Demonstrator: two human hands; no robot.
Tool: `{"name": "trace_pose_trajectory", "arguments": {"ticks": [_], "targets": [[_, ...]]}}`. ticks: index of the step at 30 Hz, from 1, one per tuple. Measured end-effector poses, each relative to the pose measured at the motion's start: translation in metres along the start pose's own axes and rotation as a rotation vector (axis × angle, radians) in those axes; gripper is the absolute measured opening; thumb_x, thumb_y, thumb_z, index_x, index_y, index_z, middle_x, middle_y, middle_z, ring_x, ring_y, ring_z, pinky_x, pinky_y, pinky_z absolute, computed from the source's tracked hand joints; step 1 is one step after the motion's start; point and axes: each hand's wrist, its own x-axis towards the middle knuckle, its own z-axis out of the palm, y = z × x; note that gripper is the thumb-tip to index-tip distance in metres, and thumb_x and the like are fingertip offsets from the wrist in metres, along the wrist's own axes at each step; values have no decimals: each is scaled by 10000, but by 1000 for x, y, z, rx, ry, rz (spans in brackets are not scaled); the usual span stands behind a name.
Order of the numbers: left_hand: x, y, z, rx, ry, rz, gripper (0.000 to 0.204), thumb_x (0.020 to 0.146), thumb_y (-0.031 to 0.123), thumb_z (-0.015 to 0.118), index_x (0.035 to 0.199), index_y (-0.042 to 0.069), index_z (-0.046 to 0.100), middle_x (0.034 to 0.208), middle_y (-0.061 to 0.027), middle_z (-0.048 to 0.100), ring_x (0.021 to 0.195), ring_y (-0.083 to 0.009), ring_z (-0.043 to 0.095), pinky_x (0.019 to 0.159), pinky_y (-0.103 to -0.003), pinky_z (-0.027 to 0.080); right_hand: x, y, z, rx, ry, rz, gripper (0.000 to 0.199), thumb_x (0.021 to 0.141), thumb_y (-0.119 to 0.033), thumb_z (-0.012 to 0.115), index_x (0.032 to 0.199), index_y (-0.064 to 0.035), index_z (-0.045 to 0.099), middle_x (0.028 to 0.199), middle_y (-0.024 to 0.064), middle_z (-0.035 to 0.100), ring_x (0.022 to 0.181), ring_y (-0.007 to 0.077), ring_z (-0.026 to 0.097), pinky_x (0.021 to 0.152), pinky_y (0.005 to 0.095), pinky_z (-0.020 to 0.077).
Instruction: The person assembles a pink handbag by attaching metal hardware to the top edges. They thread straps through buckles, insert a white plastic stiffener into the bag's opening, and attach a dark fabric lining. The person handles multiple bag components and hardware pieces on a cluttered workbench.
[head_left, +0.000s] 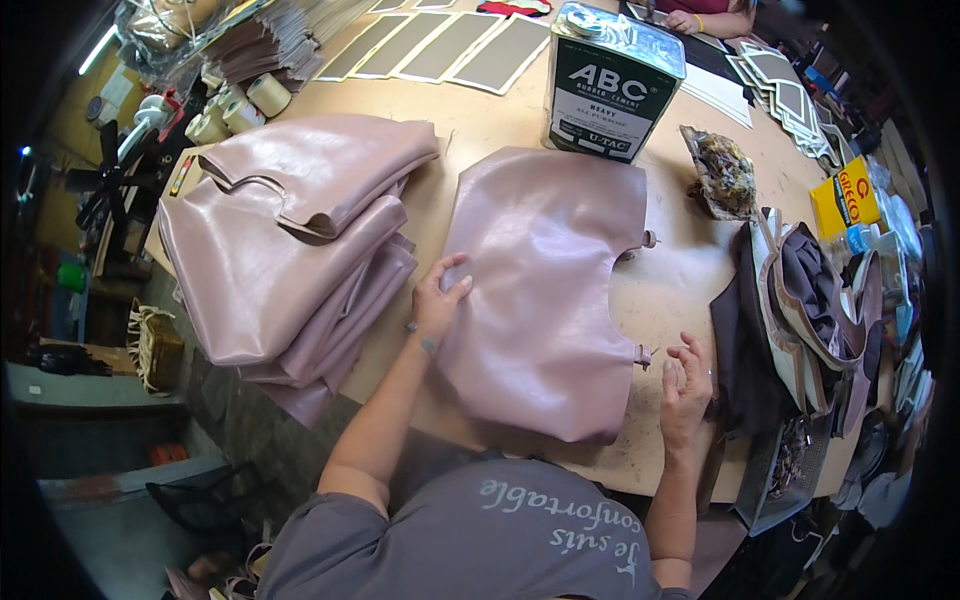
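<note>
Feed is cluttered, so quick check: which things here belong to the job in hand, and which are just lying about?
In hand:
pink leather piece, flat under the left hand
right hand, open beside its edge
stack of pink leather pieces

Lying about:
adhesive can
crumpled rag
thread spools
grey panels

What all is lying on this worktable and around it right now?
Leather piece: one, dusty pink, flat at table centre.
Stack of leather pieces: one pile, dusty pink, table's left edge.
Metal can: one, dark green and silver, behind the flat piece.
Glue-stained rag: one, brownish, right of the can.
Grey panels: several, white-edged, far side.
Thread spools: several, cream, far left.
Heap of bag parts: dark and cream, right edge.
Yellow box: one, far right.
Another person's hand: far side.
Left hand: pressing the flat piece's left edge.
Right hand: open, empty, beside its right edge.
</note>
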Motion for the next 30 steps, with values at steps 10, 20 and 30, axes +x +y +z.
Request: {"name": "trace_pose_trajectory", "arguments": {"ticks": [10, 20, 30], "targets": [[-3, -8, 2, 226, -10, 291, 344, 764, 83, 587, 1100, 18, 553, 1023, -138, 574, 977, -231, 550, 880, -305, 402, 71, -112, 64, -74, -36, -617, 278, 682, 23, 585, 952, -40, 554, 1127, 121, 531, 994, 299, 517, 867, 380, 379], [-2, -7, -2, 155, -46, 332, 343, 748, 95, 597, 1073, 0, 545, 1019, -188, 558, 964, -345, 536, 831, -384, 422, 159, -238, 220, -8, -327, -838, 324, 722, -54, 590, 1038, -116, 559, 1158, 97, 499, 977, 303, 523, 811, 398, 428], [18, -43, -27, 159, -91, 107, 554, 800, 84, 573, 1310, 54, 358, 1013, -110, 579, 1010, -163, 523, 809, -264, 437, 218, -256, 239, 540, -388, -479, 188, 775, -48, 547, 940, -78, 630, 763, 93, 642, 684, 139, 590, 651, 268, 475]]}}
